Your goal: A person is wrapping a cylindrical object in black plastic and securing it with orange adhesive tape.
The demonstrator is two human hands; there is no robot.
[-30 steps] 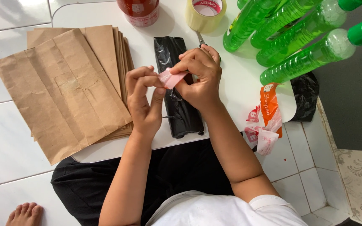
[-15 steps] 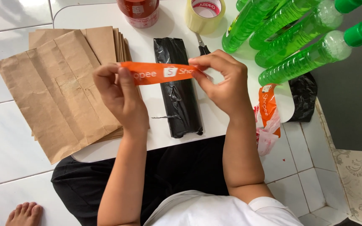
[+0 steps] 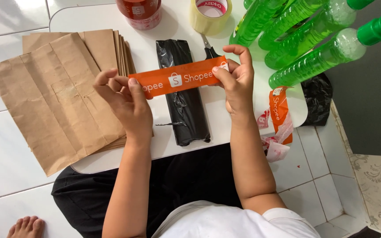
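A strip of orange printed tape (image 3: 179, 79) is stretched flat between my two hands above a white table (image 3: 230, 117). My left hand (image 3: 122, 99) pinches its left end with thumb and fingers. My right hand (image 3: 237, 75) pinches its right end. Under the strip lies a long black plastic-wrapped parcel (image 3: 184, 110), lengthwise on the table and apart from the tape.
A stack of brown paper bags (image 3: 62, 94) covers the table's left part. A red jar (image 3: 140, 12), a roll of clear tape (image 3: 210, 15) and scissors (image 3: 208, 47) stand at the back. Green bottles (image 3: 314, 39) lie at the right, orange tape scraps (image 3: 278, 119) hang off the edge.
One second ago my hands were close together on a small pinkish piece. They have drawn apart and the orange strip is now stretched out full length between them.
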